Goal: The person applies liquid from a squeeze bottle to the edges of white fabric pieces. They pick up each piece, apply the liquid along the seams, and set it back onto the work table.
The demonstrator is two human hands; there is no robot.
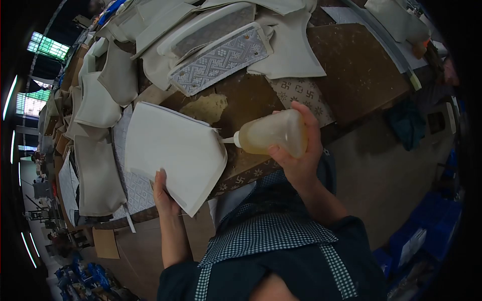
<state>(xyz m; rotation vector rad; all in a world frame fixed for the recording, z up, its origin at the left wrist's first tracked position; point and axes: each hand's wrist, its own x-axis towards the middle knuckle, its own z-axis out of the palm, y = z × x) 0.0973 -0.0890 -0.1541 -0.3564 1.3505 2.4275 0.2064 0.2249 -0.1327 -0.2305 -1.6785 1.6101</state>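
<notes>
A white padded panel [173,153] lies tilted over the near edge of the brown work table [251,100]. My left hand [163,194] grips its lower left edge, thumb on top and the other fingers hidden beneath. In my right hand [301,145] is a translucent squeeze bottle [271,133] with yellowish liquid, held on its side. Its thin white nozzle points left and meets the panel's right edge, near the upper right corner. Whether liquid is coming out cannot be made out.
Beyond the panel lie a patterned grey panel [221,59] and several light covers [296,45]. More grey pieces [98,175] are stacked at the left. A brown board [356,70] lies at the back right. Blue crates [427,226] stand on the floor at the right.
</notes>
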